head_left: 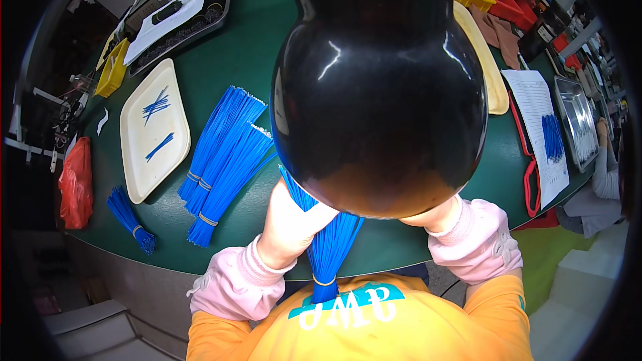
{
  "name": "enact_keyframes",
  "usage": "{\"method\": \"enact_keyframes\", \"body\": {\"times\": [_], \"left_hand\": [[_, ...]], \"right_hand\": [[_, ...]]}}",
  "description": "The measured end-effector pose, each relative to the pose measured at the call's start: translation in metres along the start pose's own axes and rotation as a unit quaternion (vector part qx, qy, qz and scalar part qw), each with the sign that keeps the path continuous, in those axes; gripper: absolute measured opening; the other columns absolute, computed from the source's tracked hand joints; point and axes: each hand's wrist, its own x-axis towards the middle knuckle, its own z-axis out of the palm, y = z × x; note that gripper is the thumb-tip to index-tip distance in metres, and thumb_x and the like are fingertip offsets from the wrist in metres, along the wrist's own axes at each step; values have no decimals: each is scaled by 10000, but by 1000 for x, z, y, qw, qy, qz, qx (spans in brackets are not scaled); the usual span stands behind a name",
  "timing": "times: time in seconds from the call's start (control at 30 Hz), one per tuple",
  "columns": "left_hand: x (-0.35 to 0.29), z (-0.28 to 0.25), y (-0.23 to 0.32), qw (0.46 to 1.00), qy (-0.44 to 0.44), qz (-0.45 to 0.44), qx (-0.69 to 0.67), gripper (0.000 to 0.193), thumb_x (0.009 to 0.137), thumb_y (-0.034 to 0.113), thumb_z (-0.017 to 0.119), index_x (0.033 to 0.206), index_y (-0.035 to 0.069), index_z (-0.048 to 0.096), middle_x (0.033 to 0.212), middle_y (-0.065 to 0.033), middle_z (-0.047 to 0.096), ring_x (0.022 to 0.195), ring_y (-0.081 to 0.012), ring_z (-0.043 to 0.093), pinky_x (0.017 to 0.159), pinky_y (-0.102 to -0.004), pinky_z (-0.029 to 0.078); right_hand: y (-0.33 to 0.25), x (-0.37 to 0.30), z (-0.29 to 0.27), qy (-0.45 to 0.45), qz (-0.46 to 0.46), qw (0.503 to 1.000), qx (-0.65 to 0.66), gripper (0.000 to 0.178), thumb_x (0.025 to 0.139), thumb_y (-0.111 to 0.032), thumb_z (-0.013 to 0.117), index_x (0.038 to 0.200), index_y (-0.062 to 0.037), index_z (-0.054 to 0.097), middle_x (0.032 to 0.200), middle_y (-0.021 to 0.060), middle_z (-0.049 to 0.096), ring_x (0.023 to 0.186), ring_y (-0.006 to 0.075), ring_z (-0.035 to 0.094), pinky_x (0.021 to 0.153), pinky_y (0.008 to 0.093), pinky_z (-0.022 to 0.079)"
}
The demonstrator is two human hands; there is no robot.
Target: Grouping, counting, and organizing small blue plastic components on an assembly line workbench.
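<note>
A bundle of thin blue wires (334, 247), tied with a band near its lower end, lies against my orange top at the table's near edge. My left hand (291, 224) is closed around its upper part. Only the wrist side of my right hand (441, 216) shows; its fingers are hidden behind a big glossy black lamp shade (381, 107). Left of my left hand, larger banded bundles of blue wires (231, 180) lie side by side. A smaller tied bundle (132, 220) rests farther left. Beyond it, a cream tray (177, 160) carries a few loose blue wires (156, 105).
The shade blocks the table's middle. At left are a red plastic bag (75, 184), a yellow bin (112, 70) and a tray of dark parts (217, 17). At right, blue wires (552, 137) lie on paper beside a metal tray (576, 120); another person's sleeve (606, 177) shows.
</note>
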Motion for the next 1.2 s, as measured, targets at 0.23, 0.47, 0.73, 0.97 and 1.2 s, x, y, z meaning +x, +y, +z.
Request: {"method": "enact_keyframes", "body": {"times": [0.23,0.47,0.73,0.97,1.2], "left_hand": [[1,2,0,998,-9,-4,55,390,699,62,655,1038,7,469,959,-81,559,865,-162,551,779,-285,446],[0,3,3,1000,-11,-20,14,371,706,60,645,1033,4,477,952,-76,561,856,-161,553,776,-284,446],[3,-4,-4,998,-33,-41,-36,388,708,76,643,1049,4,471,969,-76,553,883,-161,540,789,-288,437],[3,2,-2,999,-7,-40,-9,393,706,91,648,1046,6,470,959,-70,551,874,-153,535,788,-285,435],[3,-2,-6,999,-26,-35,-17,403,704,84,648,1052,5,462,960,-70,551,871,-155,538,783,-284,436]], "right_hand": [[9,-6,9,52,-6,998,43,436,680,-21,625,1081,56,472,1073,165,522,990,285,504,883,342,371],[16,-5,-1,-16,-50,999,10,316,743,9,509,1050,77,481,1067,179,523,984,298,506,879,350,371],[2,-5,4,21,1,999,32,300,704,-2,570,990,67,515,992,165,559,910,288,544,827,332,410],[20,-12,8,67,-96,992,-42,299,696,-11,587,978,65,521,935,161,578,854,280,564,784,318,434],[19,-9,12,103,-53,993,-26,297,713,-12,568,990,77,509,969,164,567,883,288,554,808,321,425]]}}
